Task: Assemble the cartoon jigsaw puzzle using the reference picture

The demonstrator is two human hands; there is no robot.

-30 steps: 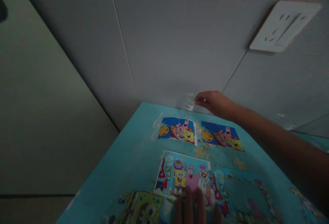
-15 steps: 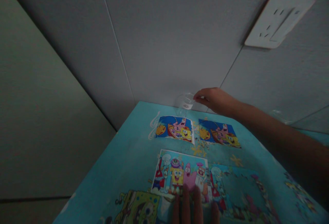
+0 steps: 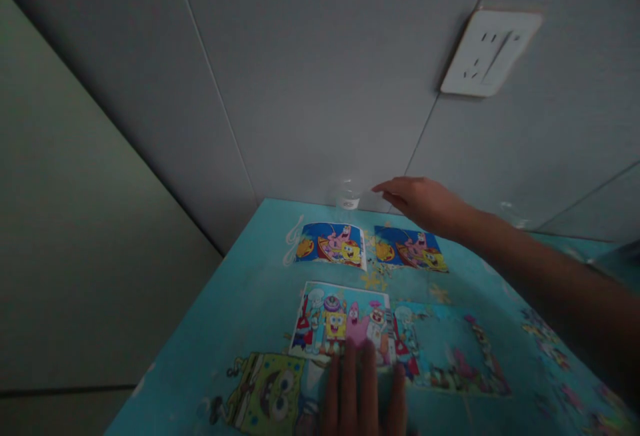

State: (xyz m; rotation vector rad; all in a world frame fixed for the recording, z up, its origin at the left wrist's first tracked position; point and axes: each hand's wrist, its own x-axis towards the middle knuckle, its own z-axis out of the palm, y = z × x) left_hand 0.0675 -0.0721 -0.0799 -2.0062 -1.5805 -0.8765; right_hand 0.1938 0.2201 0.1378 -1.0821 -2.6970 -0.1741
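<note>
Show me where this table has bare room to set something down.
The widest free patch is the cloth strip between the table's left edge and the pictures. A narrow band lies between the far pictures and the near picture. Crowded: the far edge, with the clear cup beside the open right hand, and the near middle under the flat left hand.

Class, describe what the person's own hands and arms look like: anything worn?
Both are bare. The right hand has no glove or ring showing, and its forearm has no sleeve, watch or bracelet. Of the left hand only ungloved fingers show; the dim light hides finer detail.
</note>
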